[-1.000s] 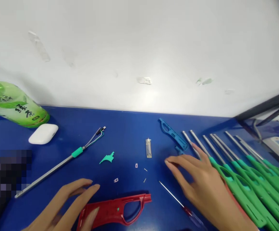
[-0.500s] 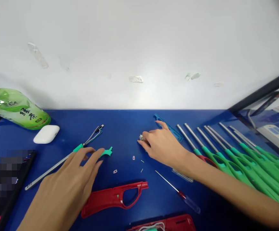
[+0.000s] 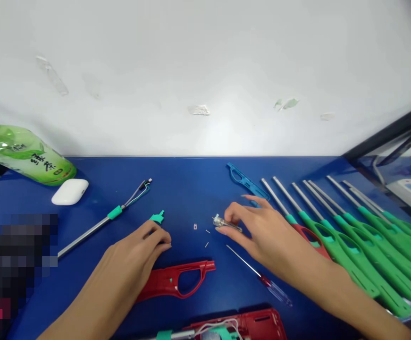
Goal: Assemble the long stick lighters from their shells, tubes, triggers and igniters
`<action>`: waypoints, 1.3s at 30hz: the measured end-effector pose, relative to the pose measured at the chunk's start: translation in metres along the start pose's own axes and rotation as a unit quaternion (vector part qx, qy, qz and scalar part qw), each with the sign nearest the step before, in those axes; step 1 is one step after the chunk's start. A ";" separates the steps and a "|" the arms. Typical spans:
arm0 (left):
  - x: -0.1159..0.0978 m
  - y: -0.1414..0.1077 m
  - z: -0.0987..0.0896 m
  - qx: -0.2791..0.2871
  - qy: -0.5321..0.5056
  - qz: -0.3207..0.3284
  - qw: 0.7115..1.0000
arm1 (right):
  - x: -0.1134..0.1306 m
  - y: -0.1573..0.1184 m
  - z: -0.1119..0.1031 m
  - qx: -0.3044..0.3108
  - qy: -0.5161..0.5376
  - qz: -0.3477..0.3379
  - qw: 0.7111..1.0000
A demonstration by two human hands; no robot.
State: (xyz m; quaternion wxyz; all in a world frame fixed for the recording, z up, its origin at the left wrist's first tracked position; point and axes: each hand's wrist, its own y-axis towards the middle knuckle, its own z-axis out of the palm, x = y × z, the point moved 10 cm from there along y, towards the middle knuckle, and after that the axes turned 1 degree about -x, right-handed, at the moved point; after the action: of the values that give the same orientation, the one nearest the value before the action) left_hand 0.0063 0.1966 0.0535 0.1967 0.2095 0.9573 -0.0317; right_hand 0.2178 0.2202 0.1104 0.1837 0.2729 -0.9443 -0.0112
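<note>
Above the table's left middle, my left hand (image 3: 136, 252) has thumb and fingers pinched together, and what is between them is hidden. Just beyond its knuckles lies a green plastic trigger (image 3: 157, 217). Between the thumb and fingers of my right hand (image 3: 251, 224) is a small clear lighter fuel tank (image 3: 229, 224) with a metal valve end pointing left. A small pink clip (image 3: 195, 226) and two tiny screws (image 3: 207, 244) lie between the hands. The red lighter handle shell (image 3: 166, 279) is partly hidden by my left hand.
A screwdriver (image 3: 262, 277) lies below my right hand. Several green-handled lighters (image 3: 368, 236) fan out at right. Behind sits a blue handle shell (image 3: 246, 182). Leftward are a metal lighter tube (image 3: 85, 236), white earphone case (image 3: 70, 192) and drink bottle (image 3: 28, 153). A red shell (image 3: 262, 326) with wiring is in front.
My right hand has come back toward me and right with the fuel tank. My left hand has left the green trigger and moved right and nearer, over where another pink clip lay.
</note>
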 end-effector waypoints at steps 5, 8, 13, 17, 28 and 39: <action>-0.007 0.006 -0.004 -0.007 -0.020 -0.001 1.000 | 0.011 0.001 -0.008 -0.048 0.046 -0.010 0.998; -0.012 0.016 -0.012 -0.025 -0.054 -0.014 0.998 | 0.014 0.004 -0.005 -0.063 0.085 -0.018 0.994; -0.020 0.031 -0.024 -0.035 -0.154 -0.047 0.986 | 0.017 0.005 -0.002 -0.109 0.130 -0.047 0.984; -0.014 0.031 -0.018 -0.026 -0.344 -0.147 0.927 | 0.020 0.004 -0.001 -0.122 0.141 -0.065 0.980; -0.027 0.026 0.003 0.007 -0.514 -0.204 0.833 | 0.044 -0.010 -0.008 -0.194 0.143 -0.131 0.962; -0.027 0.025 0.013 0.013 -0.530 -0.202 0.823 | 0.039 -0.010 -0.005 -0.192 0.135 -0.120 0.965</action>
State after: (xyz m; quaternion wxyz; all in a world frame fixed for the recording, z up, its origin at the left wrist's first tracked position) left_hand 0.0441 0.2071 0.0530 0.6603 -0.0357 0.7259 -0.1892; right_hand 0.1938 0.1915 0.1273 0.3554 0.3424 -0.8514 -0.1776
